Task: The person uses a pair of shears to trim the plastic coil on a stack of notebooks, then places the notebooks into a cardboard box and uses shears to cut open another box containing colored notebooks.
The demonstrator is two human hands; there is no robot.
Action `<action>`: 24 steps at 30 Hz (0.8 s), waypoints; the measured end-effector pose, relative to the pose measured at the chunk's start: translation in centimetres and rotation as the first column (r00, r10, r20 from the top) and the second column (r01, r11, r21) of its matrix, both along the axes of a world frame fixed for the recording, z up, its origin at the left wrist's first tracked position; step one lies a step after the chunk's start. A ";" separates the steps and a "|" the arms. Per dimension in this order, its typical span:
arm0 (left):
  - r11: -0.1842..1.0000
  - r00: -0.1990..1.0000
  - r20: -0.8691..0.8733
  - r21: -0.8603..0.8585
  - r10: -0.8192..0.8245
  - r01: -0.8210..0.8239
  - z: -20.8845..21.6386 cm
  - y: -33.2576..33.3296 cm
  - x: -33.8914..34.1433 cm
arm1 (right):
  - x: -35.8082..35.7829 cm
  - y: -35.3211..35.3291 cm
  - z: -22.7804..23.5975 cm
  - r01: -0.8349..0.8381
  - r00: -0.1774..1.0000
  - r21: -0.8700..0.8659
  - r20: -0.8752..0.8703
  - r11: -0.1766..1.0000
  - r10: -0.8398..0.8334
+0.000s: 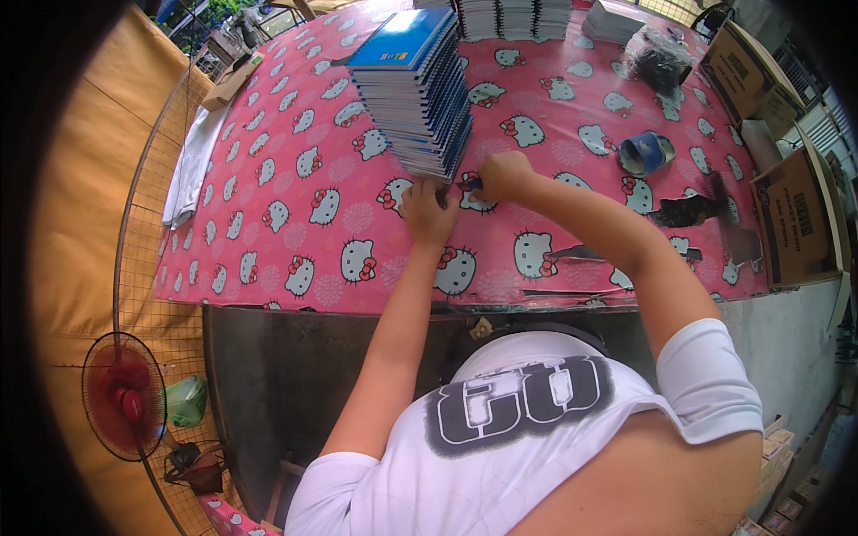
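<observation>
A tall stack of spiral-bound notebooks (416, 98) stands on the pink table, a blue cover on top and the coil edges facing right. My left hand (429, 212) is at the foot of the stack, its fingers curled against the lowest notebooks; what they pinch, if anything, is hidden. Just right of the stack my right hand (507, 176) is closed in a fist around a small dark blue tool (471, 184). The tool's tip points toward the notebook coils, and its exact kind is too small to tell.
More notebook stacks (514, 20) stand at the far edge. To the right are a tape roll (645, 154), crumpled clear plastic (660, 61) and cardboard boxes (800, 214). The pink tablecloth (357, 223) is torn at right. A red fan (124, 396) stands lower left.
</observation>
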State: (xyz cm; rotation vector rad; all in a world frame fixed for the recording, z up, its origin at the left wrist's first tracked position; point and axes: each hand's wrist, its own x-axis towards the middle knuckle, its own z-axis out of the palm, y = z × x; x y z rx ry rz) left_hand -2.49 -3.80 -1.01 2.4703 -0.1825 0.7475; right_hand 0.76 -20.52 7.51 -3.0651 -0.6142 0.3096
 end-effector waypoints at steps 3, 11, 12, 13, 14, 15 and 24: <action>0.996 0.999 0.031 0.078 -0.034 0.032 -0.5 0.6 -1.2 | -1.9 -2.8 1.3 0.166 0.979 0.020 -0.122 0.986 -0.163; 0.949 0.957 0.010 0.131 -0.289 0.286 1.1 -5.3 -4.5 | -9.3 -17.5 -0.1 0.705 0.698 0.604 -0.684 0.371 -0.213; 0.942 0.949 0.027 0.133 -0.314 0.308 1.3 -6.8 -4.5 | -9.9 -19.6 -1.0 0.754 0.644 0.598 -0.754 0.273 -0.129; 0.934 0.941 0.040 0.138 -0.336 0.328 1.5 -8.4 -4.3 | -10.7 -21.4 -1.3 0.803 0.590 0.588 -0.807 0.099 0.014; 0.948 0.950 0.017 0.085 -0.310 0.308 1.6 -10.4 -4.0 | -11.4 -23.3 -1.5 0.838 0.545 0.542 -0.821 -0.069 0.171; 0.957 0.958 -0.014 0.035 -0.288 0.288 1.7 -12.8 -3.9 | -12.2 -25.2 -1.9 0.861 0.507 0.455 -0.795 -0.226 0.333; -0.100 0.882 -0.278 -0.936 -0.380 -0.338 2.4 -29.7 9.8 | -11.9 -37.2 -5.6 0.776 0.624 0.271 -0.460 -0.570 0.632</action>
